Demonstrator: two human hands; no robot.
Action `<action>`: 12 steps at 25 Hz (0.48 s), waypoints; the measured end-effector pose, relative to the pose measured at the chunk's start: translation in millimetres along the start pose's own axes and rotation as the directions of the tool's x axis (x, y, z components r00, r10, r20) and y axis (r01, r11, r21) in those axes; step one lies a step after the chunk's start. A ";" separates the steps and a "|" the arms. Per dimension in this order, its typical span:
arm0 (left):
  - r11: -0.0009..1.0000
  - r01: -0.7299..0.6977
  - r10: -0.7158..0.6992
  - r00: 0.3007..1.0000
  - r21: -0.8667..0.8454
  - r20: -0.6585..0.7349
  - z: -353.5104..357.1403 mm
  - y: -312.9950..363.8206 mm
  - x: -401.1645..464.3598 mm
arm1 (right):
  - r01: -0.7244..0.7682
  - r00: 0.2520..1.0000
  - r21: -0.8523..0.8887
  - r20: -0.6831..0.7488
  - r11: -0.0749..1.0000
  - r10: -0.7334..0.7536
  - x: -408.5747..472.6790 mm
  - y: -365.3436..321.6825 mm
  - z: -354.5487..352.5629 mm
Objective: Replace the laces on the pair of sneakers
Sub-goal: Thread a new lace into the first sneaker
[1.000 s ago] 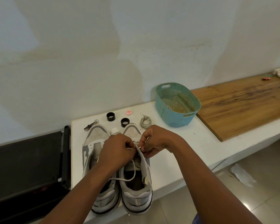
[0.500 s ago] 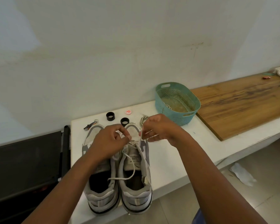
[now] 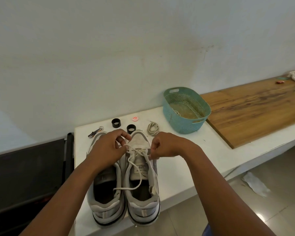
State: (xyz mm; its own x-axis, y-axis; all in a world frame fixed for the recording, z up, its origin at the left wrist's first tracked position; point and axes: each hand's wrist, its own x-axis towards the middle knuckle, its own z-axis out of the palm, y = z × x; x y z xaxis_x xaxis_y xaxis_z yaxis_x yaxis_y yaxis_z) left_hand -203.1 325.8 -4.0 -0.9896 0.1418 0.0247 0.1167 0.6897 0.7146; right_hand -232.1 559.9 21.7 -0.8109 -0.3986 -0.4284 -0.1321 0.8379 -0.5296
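Over sneaker [image 3: 142, 169], hands pinch lace [image 3: 136, 151] (white).

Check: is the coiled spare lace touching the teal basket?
Apart. The head view shows bare white tabletop between the coiled lace and the teal basket.

I see two grey sneakers [image 3: 124, 189] side by side on a white counter [image 3: 180, 160]; my left hand [image 3: 107, 149] and right hand [image 3: 167, 145] each pinch the white lace [image 3: 138, 150]; teal basket [image 3: 186, 109] behind.
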 end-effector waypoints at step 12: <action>0.911 0.113 -0.147 0.988 0.398 0.056 2.6 9.5 -7.1 | -0.025 1.000 -0.035 0.002 0.999 0.025 -1.2 -3.2 -2.1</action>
State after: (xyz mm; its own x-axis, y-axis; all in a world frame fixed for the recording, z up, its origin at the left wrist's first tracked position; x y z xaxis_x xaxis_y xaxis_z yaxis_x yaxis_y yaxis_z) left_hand -194.8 333.3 0.8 -0.9897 0.0785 -0.1197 0.0281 0.9264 0.3754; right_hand -231.9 558.5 25.5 -0.8125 -0.3784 -0.4434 -0.1315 0.8601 -0.4929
